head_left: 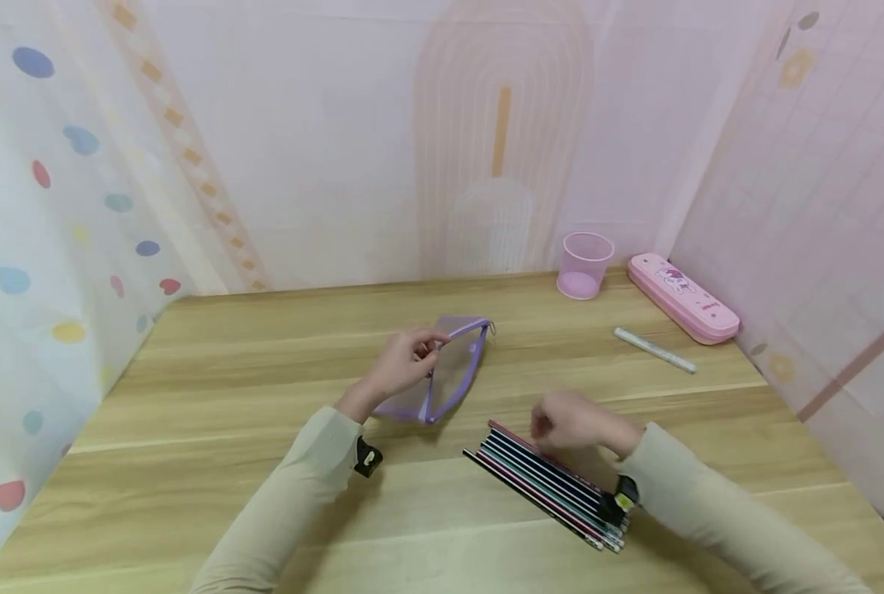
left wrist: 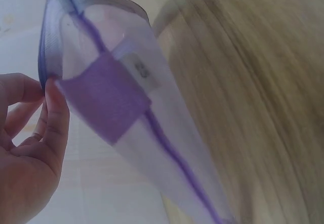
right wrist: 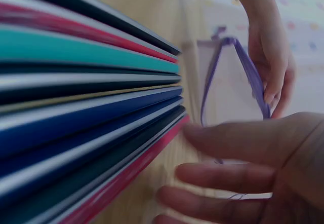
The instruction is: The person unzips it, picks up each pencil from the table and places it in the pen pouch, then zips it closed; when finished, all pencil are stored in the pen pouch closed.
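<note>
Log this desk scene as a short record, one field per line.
Left hand: pinches the rim of the pouch
Pouch: translucent, purple-edged, mouth open
Right hand: at the pencils, fingers apart, contact unclear
Pencils: side by side on the table, outside the pouch
Pink cup: upright, back right
Pink case: closed, beside the cup
White pen: on the table, near the case

Bright, diffuse light fills the head view fairly evenly, with soft shadows on the wooden table point(head_left: 152, 495) beside the left sleeve point(head_left: 286, 495) and right sleeve point(head_left: 731, 495). Motion smears the right hand point(head_left: 564, 421); the left hand point(head_left: 405, 363) looks crisper. The left wrist view is dimmer and hazy, the mark on the translucent zip pouch point(left wrist: 106, 97) too soft to read. In the right wrist view, pencils point(right wrist: 76, 51) and fingertips point(right wrist: 190, 174) blur, and the patterned curtain point(right wrist: 306, 41) is washed out and unfocused.
</note>
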Action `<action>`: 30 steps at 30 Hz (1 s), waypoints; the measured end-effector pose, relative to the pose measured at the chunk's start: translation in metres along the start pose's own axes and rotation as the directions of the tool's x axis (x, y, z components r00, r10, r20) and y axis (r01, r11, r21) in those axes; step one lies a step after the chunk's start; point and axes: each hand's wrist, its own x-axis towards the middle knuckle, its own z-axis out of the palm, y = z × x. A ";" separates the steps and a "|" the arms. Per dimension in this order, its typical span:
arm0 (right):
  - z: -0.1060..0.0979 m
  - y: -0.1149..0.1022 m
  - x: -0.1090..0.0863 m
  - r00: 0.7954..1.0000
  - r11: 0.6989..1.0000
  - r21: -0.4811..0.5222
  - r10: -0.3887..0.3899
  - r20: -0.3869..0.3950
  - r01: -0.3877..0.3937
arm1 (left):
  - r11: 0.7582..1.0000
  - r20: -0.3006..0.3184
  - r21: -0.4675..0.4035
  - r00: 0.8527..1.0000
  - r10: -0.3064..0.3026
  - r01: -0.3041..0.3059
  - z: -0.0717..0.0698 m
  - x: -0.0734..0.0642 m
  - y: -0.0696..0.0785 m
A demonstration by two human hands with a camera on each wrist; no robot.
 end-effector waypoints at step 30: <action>-0.002 0.018 -0.029 0.962 0.934 0.326 -0.054 -0.267 0.143 | 0.995 0.026 -0.093 0.999 -0.027 0.029 -0.012 -0.004 0.001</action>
